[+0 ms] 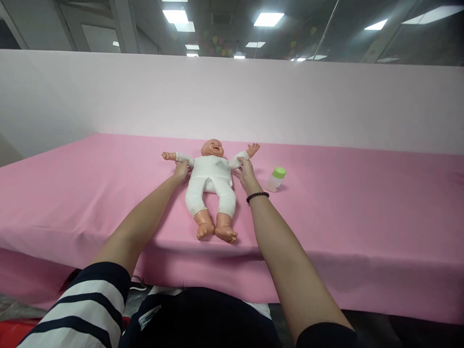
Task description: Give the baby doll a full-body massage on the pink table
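"How are the hands, from your end?"
"I have the left hand (181, 170) and right hand (248, 174) each gripping a white-sleeved arm of the doll (212, 169). It lies face-up on the pink-draped counter (355, 208), body between them, head just beyond, feet on their near side."
"And beside them?"
"I see a green-capped bottle (276, 181) just right of the right hand, whose wrist wears a dark bracelet (257, 195)."

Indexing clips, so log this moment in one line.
doll: face-up | left hand: touching one arm | right hand: touching other arm | green-capped bottle: standing
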Demonstrator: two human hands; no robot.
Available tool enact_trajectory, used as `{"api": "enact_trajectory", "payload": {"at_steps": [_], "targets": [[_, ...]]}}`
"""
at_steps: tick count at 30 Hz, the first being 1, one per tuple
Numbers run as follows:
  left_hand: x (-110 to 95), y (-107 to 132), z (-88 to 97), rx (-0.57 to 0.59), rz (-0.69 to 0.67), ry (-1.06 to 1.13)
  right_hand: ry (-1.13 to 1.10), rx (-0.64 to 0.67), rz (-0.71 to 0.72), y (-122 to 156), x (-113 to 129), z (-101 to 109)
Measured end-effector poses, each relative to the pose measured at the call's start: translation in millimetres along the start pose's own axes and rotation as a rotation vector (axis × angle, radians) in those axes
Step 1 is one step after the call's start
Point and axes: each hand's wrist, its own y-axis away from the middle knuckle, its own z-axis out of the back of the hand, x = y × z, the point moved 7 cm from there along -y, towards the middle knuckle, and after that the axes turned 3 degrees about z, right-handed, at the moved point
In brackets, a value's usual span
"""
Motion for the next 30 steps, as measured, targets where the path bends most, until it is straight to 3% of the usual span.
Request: {"api": "enact_trajectory", "payload": {"at_steps": [30], "targets": [[-4, 9, -3.3, 0.012, 0.021, -0.019, -0.006, -0.012, -0.023, -6, -4, 2]]}}
